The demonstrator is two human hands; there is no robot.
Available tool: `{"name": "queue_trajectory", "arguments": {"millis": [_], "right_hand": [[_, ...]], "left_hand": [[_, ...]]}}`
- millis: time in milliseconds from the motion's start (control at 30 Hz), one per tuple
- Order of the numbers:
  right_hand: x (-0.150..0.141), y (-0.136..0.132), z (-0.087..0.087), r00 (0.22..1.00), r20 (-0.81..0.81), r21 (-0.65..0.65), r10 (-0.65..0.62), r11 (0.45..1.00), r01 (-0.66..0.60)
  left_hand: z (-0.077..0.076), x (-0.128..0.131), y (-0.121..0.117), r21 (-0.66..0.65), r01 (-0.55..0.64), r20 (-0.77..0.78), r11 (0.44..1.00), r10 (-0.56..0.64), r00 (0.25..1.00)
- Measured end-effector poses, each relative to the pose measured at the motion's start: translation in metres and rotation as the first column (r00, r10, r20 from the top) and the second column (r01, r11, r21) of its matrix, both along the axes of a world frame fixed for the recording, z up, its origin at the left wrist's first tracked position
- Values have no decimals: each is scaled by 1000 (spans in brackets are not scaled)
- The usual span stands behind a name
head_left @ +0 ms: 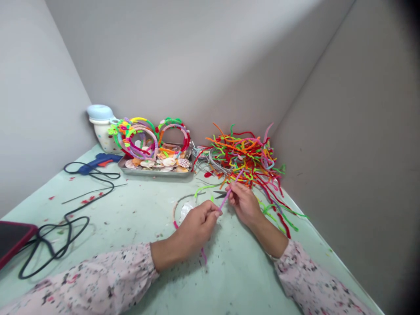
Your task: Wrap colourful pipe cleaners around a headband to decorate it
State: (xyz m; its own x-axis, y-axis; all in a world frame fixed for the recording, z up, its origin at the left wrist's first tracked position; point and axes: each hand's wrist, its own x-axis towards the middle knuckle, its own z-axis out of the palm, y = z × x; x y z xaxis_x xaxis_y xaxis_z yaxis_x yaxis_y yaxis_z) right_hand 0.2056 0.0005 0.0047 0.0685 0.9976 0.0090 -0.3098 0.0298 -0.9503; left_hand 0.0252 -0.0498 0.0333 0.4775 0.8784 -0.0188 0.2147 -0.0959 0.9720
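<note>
My right hand (pixel 244 203) is pinched shut on a pink pipe cleaner (pixel 225 199), whose long axis slants down toward my left hand (pixel 197 229), its closed fingertips gripping the lower end.

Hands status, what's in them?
Left hand, right hand: both pinching pink pipe cleaner. Scissors beside right hand. Pipe-cleaner pile just beyond.

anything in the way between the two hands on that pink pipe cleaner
Nothing visible: the pink fuzzy pipe cleaner runs from the right hand to the left hand. Dark scissors lie on the pale green table beyond it, clear of the span.
</note>
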Motion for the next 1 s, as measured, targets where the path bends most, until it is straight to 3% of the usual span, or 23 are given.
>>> {"name": "queue_trajectory", "arguments": {"millis": [233, 300, 400, 467, 633, 767, 1000], "right_hand": [[11, 6, 4, 972, -156, 53, -178, 981, 188], [7, 2, 4, 986, -128, 53, -108, 992, 115], [-2, -6, 0, 995, -5, 53, 101, 994, -100], [-6, -10, -3, 988, 55, 44, 145, 988, -148], [-2, -7, -4, 998, 61, 86, -1, 996, -4], [0, -5, -1, 997, 42, 90, -72, 994, 68], [-2, -4, 1, 997, -7, 65, -78, 995, 78]], "left_hand": [[-7, -3, 1, -44, 18, 79, 999, -15, 997], [-7, -3, 2, -58, -5, 93, 998, 10, 996], [-8, -3, 5, -99, -53, 115, 994, 65, 991], [-9, -3, 7, -120, -66, 129, 991, 81, 988], [-13, -3, 8, -118, -37, 129, 992, 52, 990], [-12, -3, 7, -32, -8, 69, 999, 10, 998], [0, 0, -3, 24, 93, -31, 995, -92, 995]]}}
